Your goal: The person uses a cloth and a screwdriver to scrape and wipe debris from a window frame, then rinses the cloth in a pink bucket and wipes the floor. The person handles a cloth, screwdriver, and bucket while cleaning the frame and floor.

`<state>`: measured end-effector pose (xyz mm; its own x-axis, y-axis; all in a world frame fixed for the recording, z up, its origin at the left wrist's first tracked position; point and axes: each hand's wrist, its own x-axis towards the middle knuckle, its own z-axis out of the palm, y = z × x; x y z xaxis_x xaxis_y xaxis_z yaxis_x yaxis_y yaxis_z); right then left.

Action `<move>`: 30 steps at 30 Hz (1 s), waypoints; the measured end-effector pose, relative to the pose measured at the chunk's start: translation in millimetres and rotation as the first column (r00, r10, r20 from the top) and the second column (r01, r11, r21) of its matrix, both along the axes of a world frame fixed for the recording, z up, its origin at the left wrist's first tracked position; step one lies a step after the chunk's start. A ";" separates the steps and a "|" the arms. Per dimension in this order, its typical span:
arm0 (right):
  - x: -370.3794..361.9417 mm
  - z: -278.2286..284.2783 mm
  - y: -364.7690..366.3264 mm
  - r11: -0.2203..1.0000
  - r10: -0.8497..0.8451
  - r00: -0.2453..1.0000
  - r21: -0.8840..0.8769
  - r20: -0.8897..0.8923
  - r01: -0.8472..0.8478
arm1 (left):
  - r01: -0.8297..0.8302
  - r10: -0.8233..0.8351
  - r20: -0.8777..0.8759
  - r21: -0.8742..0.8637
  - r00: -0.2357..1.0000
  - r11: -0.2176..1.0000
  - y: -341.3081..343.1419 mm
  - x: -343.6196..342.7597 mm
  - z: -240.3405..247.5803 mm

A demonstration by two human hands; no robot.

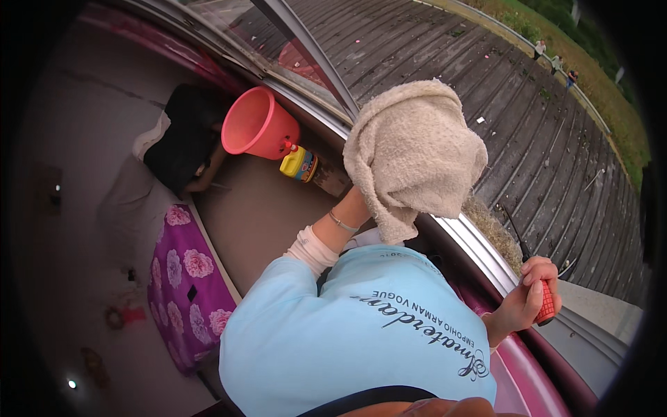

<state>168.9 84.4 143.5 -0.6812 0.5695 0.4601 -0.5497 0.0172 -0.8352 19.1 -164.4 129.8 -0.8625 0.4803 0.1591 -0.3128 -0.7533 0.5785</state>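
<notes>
A thick beige towel (417, 149) is raised at the window opening, bunched and draped over my left hand (358, 201). The towel hides those fingers; only the wrist and a thin bracelet show below it. At the right, my right hand (520, 304) is closed around the red textured grip of a tool (548, 306) with a black end. A thin dark shaft runs up from near that hand over the outside roof; the tool's exact kind cannot be made out. My light blue top (361, 320) leans along the window sill.
On the left, a pink bucket (253, 125) stands beside a yellow bottle (299, 165) with a red cap. A purple flowered surface (187, 285) lies nearer. The window frame (306, 52) slants across; outside are a ribbed roof (556, 167) and several distant people (556, 64).
</notes>
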 end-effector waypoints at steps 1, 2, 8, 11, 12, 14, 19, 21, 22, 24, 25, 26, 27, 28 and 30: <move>-4.7 -5.8 -0.2 0.999 0.047 0.999 -0.012 -0.017 -0.047 | -0.064 0.064 -0.002 -0.081 0.998 0.995 -4.9 22.0 -11.5; -10.7 -8.0 -1.8 0.991 0.120 0.992 -0.060 -0.037 -0.122 | -0.148 0.148 -0.010 -0.177 0.989 0.973 -8.7 46.2 -5.7; -35.6 -4.6 -28.1 0.975 0.219 0.975 0.025 0.024 -0.220 | -0.636 0.063 -0.640 -0.738 0.765 0.228 -123.6 44.8 -63.0; -47.3 -6.3 -46.5 0.972 0.230 0.973 0.031 0.028 -0.231 | -0.713 0.136 -0.703 -0.665 0.698 0.220 -199.1 7.6 -83.7; -50.8 -7.0 -55.8 0.975 0.220 0.975 0.033 0.037 -0.221 | -0.722 0.094 -0.721 -0.660 0.687 0.210 -226.5 -12.0 -98.0; -61.2 -8.2 -76.5 0.975 0.223 0.973 0.006 0.057 -0.224 | -0.917 -0.574 -0.715 -0.291 0.399 -0.274 -265.5 -56.6 -103.3; -81.4 -3.5 -121.5 0.966 0.244 0.963 0.062 0.116 -0.252 | -0.676 -0.780 -0.137 -0.603 0.611 -0.424 -252.6 -155.0 -56.7; -86.8 -0.8 -139.9 0.975 0.187 0.974 0.096 0.128 -0.200 | -0.589 -0.756 0.038 -0.601 0.654 -0.540 -254.1 -183.2 -74.2; -87.4 -1.6 -146.3 0.976 0.170 0.975 0.113 0.145 -0.187 | -0.598 -0.751 0.052 -0.571 0.658 -0.563 -262.6 -190.6 -98.1; -87.5 0.5 -161.3 0.983 0.122 0.973 0.111 0.196 -0.145 | -0.709 -0.770 -0.078 -0.458 0.633 -0.536 -276.7 -200.2 -158.0; -85.4 2.1 -165.4 0.985 0.112 0.967 0.107 0.228 -0.139 | -0.768 -0.776 -0.181 -0.391 0.604 -0.507 -280.2 -202.3 -189.7; -84.0 2.3 -168.5 0.986 0.105 0.961 0.097 0.256 -0.134 | -0.807 -0.769 -0.275 -0.339 0.577 -0.484 -282.8 -202.8 -214.8; -82.4 2.3 -169.9 0.988 0.103 0.954 0.083 0.281 -0.131 | -0.834 -0.755 -0.358 -0.292 0.549 -0.467 -286.4 -200.5 -236.8; -80.1 3.2 -169.9 0.990 0.108 0.946 0.054 0.305 -0.130 | -0.846 -0.734 -0.421 -0.279 0.532 -0.454 -289.5 -202.1 -253.9; -77.0 1.5 -167.3 0.992 0.111 0.946 0.029 0.305 -0.126 | -0.870 -0.684 -0.542 -0.244 0.489 -0.429 -289.2 -202.9 -268.3</move>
<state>91.8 -82.9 145.0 -0.8539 0.4585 0.2463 -0.2718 0.0108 -0.9623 -183.8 -453.6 -138.5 -0.8498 0.4780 0.2221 0.4646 0.8783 -0.1124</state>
